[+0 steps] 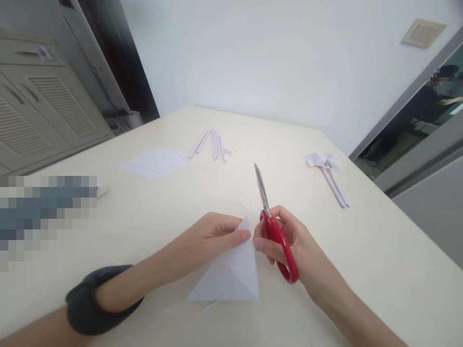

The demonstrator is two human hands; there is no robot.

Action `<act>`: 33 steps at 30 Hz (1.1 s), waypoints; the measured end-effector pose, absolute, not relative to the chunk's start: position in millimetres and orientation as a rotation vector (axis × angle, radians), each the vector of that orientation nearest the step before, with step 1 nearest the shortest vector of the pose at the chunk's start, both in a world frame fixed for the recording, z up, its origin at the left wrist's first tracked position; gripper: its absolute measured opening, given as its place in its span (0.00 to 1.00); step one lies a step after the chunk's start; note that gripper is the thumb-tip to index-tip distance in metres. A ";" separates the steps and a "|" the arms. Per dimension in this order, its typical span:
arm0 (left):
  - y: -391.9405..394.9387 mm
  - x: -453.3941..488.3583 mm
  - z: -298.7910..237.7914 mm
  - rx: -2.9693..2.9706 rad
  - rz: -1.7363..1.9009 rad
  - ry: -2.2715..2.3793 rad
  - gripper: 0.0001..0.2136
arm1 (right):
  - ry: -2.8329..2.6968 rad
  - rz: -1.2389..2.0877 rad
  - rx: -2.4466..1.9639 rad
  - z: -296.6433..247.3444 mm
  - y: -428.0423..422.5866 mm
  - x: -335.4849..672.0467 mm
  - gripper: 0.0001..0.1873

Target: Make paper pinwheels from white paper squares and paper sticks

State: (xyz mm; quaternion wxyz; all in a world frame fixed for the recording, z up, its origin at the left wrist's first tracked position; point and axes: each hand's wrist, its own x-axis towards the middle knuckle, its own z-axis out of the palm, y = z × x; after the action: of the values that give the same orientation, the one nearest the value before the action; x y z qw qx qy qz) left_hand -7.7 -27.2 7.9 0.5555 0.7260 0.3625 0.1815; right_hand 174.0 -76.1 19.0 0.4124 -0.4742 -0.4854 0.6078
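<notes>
My left hand [220,233] pinches a sheet of white paper [227,277] near its upper corner, thumb on top. Crease lines cross the paper, and its lower edge faces me. In my right hand [289,236] is a pair of scissors [278,236] with red handles, the metal blades pointing up and away, nearly closed. The right fingertips are close beside the paper's right edge; whether they touch it I cannot tell. Thin paper scraps [243,200] lie just beyond my hands. Another white strip [211,305] shows under the paper's lower edge.
Flat white paper sheets [154,163] lie at the left back. Several rolled paper sticks [215,144] sit mid-back beside small pale bits [228,153]. Paper pinwheels [329,173] with stick handles lie at right. A blurred-out object [47,202] is at left. A person [430,106] appears through the right-hand opening.
</notes>
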 end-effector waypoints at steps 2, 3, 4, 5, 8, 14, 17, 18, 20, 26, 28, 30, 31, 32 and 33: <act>-27.9 -7.0 7.1 1.756 0.381 0.787 0.18 | -1.214 1.530 -1.171 18.6 -76.7 173.6 0.12; -28.4 -6.6 6.6 1.781 0.355 0.762 0.18 | -1.212 1.530 -1.163 18.9 -77.0 172.8 0.12; -29.0 -6.2 6.0 1.805 0.331 0.743 0.18 | -1.207 1.527 -1.164 19.3 -77.3 171.7 0.13; -29.7 -5.8 5.6 1.827 0.305 0.727 0.18 | -1.199 1.522 -1.171 19.9 -77.5 170.4 0.14; -31.7 -5.3 5.1 1.874 0.233 0.690 0.17 | -1.182 1.495 -1.216 21.0 -77.9 166.9 0.15; -32.2 -4.7 9.5 1.874 0.253 0.705 0.09 | -1.199 1.483 -1.196 18.6 -76.4 169.9 0.12; -32.1 -3.6 12.1 1.776 0.241 0.719 0.08 | -1.168 1.442 -1.190 17.5 -76.1 173.8 0.11; -32.4 -3.4 12.5 1.748 0.229 0.742 0.07 | -1.154 1.418 -1.188 17.1 -76.2 175.1 0.10; -33.4 -3.3 12.7 1.727 0.220 0.795 0.07 | -1.132 1.373 -1.186 15.7 -76.6 177.8 0.08; -34.5 -5.0 10.3 1.666 0.239 0.839 0.06 | -1.075 1.355 -1.163 11.7 -77.5 180.1 0.07; -33.4 -4.7 9.9 1.637 0.280 0.862 0.07 | -1.089 1.400 -1.168 12.2 -77.9 179.2 0.08; -32.1 -3.8 11.1 1.594 0.351 0.870 0.07 | -1.108 1.433 -1.177 14.0 -78.3 178.3 0.08; -31.5 -3.2 12.3 1.558 0.395 0.874 0.08 | -1.114 1.446 -1.185 15.4 -78.3 177.9 0.09; -31.0 -2.8 13.9 1.512 0.442 0.885 0.08 | -1.119 1.457 -1.197 17.1 -78.2 177.6 0.09; -30.7 -2.6 15.6 1.459 0.488 0.903 0.09 | -1.123 1.471 -1.214 18.9 -77.9 177.4 0.10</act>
State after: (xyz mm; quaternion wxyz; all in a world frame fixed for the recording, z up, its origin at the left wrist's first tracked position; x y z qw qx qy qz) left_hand -2.6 -30.7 15.6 0.6280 0.6365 0.3940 0.2129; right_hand 177.4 -77.9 18.9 0.4476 -0.4905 -0.4537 0.5943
